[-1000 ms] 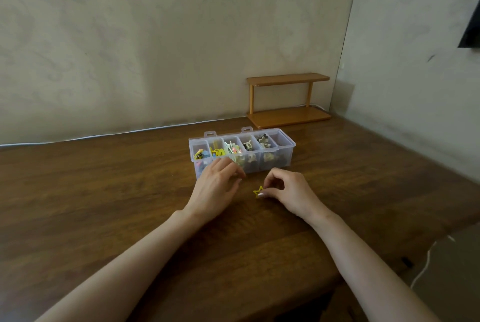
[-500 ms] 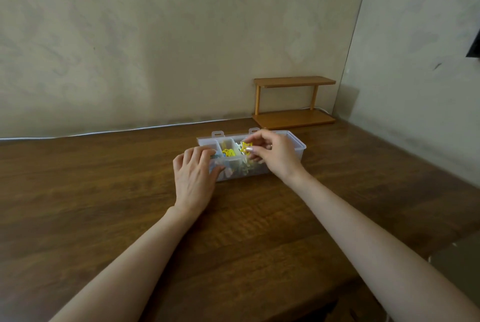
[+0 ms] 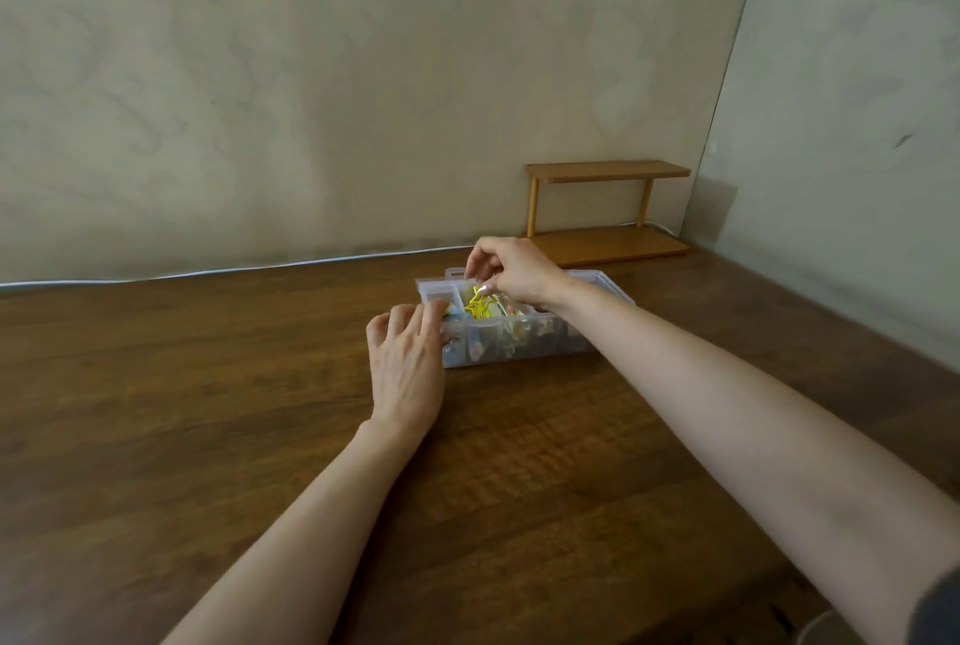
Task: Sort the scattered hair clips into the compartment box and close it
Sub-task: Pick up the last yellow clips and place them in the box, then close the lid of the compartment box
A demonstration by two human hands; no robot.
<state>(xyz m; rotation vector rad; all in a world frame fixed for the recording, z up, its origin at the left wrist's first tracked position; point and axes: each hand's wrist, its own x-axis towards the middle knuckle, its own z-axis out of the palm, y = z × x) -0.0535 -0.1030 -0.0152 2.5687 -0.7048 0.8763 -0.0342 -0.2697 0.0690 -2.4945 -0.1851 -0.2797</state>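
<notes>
On a dark wooden surface [image 3: 519, 462], near its far edge by the wall, sits a clear plastic compartment box [image 3: 524, 348], its top open. Several of its sections already hold hair clips: yellow star-shaped clips [image 3: 479, 306] lie in the second section from the left, a blue one shows in the section beside it, and paler clips fill sections further right, though these are blurred and hard to tell apart. No loose clips can be seen on the surface around the box, so the sorting looks close to finished. What seems left is releasing the last clip, if one is still held, and shutting the lid, which does not show clearly from this angle.

A person's right hand [image 3: 511, 270] hovers over the middle of the box, just above the yellow clips. Its fingers [image 3: 475, 257] are curled loosely downward with thumb and forefinger a little apart; they appear empty, or perhaps just letting go of a yellow clip, but the view is too soft to be sure. The left hand [image 3: 408, 358] rests palm down against the front left corner of the box. Its fingers [image 3: 431, 314] are flat and spread, tips touching the rim as if steadying the box, gripping nothing.

A small wooden shelf [image 3: 608, 207] stands empty against the wall behind the box.
</notes>
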